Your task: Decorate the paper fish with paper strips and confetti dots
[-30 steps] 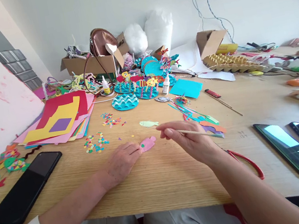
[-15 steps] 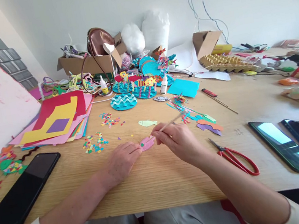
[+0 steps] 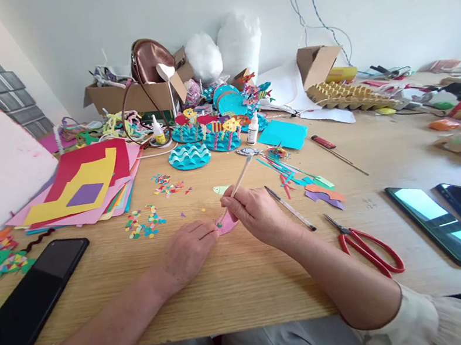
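a: what is gripped in the right hand (image 3: 260,215)?
b: a thin, round wooden stick (image 3: 241,176) is pinched between the thumb and fingertips. it is tilted, and its lower tip is set on a pink paper fish (image 3: 227,226) just below the grip. its upper end is seen above the knuckles.

a: and the left hand (image 3: 189,253)?
b: it is laid loosely on the wood-grain table (image 3: 251,288), with nothing clasped. its fingertips are pressed on the fish's edge, just left of the grip.

a: how is the fish described?
b: it is flat, matte paper with a rounded outline. much of it is covered by the right hand, so its full shape cannot be made out.

a: what is found around the grip?
b: 1 pale green paper fish (image 3: 218,189) just beyond the grip is half hidden by the stick and fingers. small bright paper scraps (image 3: 145,220) are scattered to the left. to the right, a slim rod (image 3: 291,215) and glossy red-handled scissors (image 3: 368,246) are laid flat. whether the rod is a pencil cannot be told. far to the left, 1 dark, smooth phone (image 3: 26,303) is cut off by the frame edge.
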Motion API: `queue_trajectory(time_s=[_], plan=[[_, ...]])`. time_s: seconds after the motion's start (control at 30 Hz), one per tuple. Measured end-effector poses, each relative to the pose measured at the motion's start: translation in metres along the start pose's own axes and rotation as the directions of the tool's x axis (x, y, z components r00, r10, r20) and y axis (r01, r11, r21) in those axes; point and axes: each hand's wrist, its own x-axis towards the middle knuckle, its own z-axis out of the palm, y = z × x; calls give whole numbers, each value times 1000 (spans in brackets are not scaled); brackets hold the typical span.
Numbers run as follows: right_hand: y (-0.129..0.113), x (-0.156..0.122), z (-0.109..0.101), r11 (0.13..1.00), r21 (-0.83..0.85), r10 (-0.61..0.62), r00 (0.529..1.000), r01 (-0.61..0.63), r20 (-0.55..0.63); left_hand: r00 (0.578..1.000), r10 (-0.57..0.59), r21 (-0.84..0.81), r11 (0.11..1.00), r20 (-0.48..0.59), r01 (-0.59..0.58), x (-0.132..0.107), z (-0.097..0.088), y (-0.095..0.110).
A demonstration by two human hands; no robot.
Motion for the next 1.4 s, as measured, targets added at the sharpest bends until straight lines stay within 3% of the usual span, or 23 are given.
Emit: queue_trajectory(time_s=[0.73,1.1,1.4], plan=[[3,-2,6,997,-54,-47,999,46,-13,1000,-2,16,1000,12,1,0,0,0],[3,-5,9,996,-85,-31,998,36,57,999,-13,-2,1000,31,13,-3,2,-1],[3,-7,11,997,-59,-40,999,40,1,1000,2,10,1000,2,-2,3,-4,2]])
